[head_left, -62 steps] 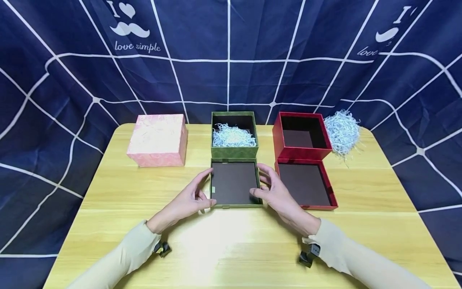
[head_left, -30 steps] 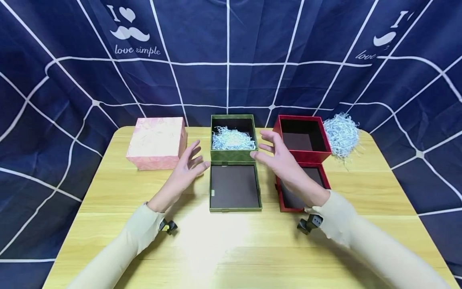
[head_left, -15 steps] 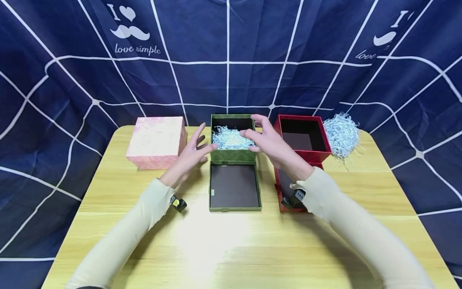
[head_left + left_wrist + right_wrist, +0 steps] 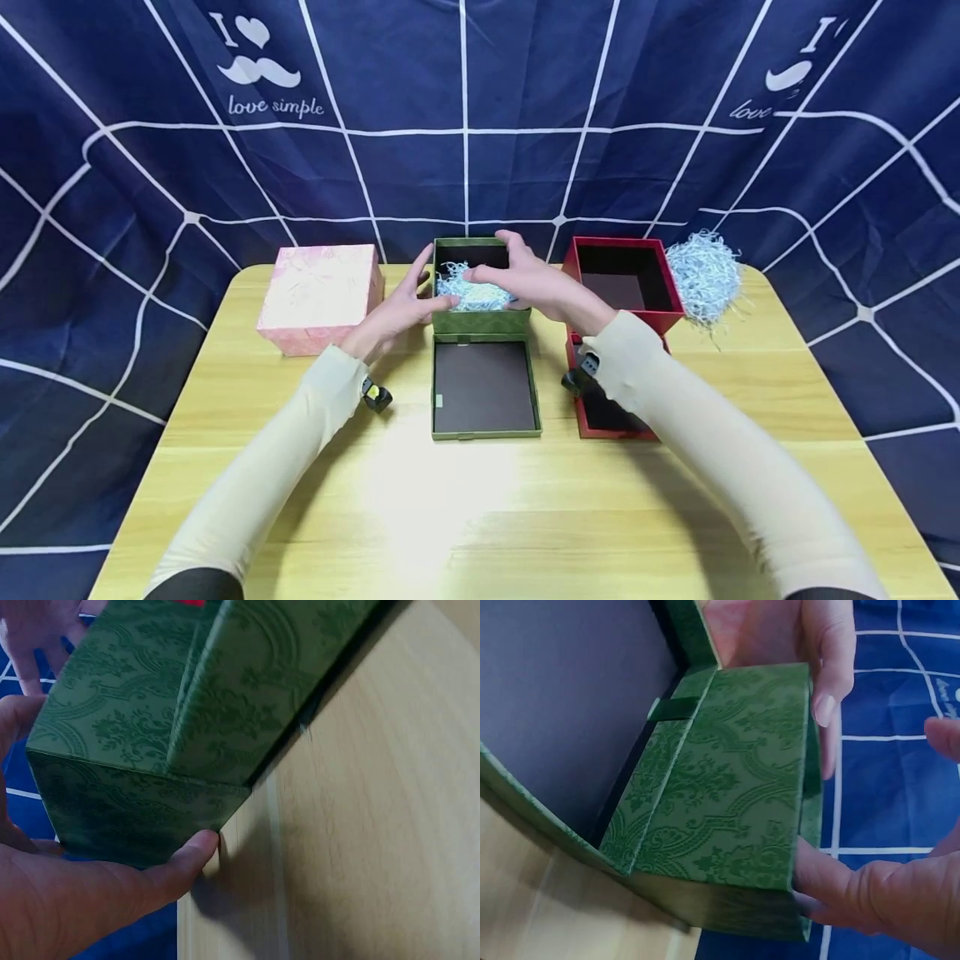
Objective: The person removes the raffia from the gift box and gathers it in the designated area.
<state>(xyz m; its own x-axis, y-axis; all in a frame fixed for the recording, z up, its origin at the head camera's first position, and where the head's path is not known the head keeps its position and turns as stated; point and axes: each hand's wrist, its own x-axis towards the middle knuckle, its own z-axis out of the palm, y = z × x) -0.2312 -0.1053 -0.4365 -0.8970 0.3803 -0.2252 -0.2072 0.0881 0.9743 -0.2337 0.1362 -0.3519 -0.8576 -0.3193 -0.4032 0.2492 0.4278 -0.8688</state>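
Note:
The green box (image 4: pixel 480 323) stands at the back middle of the table, with pale blue shredded paper (image 4: pixel 483 297) inside. Its lid (image 4: pixel 486 387) lies inner side up, joined to the box's front. My left hand (image 4: pixel 401 312) is spread at the left front corner, thumb at the front rim; in the left wrist view the thumb (image 4: pixel 196 851) touches the patterned side. Over the right rim reaches my right hand (image 4: pixel 543 283), thumb out above the paper, a lower finger at the front right corner. In the right wrist view fingers (image 4: pixel 825 877) touch the box's edge.
A pink box (image 4: pixel 322 287) with its lid on stands at the left. To the right, a red box (image 4: pixel 652 321) stands open, its lid (image 4: pixel 611 412) laid forward under my right forearm. A loose pile of blue shredded paper (image 4: pixel 703 279) lies beyond it.
Both hands have left the sides of the green lid and moved back to the green box. The right hand has come further left over the paper; the left hand now reaches the box's corner.

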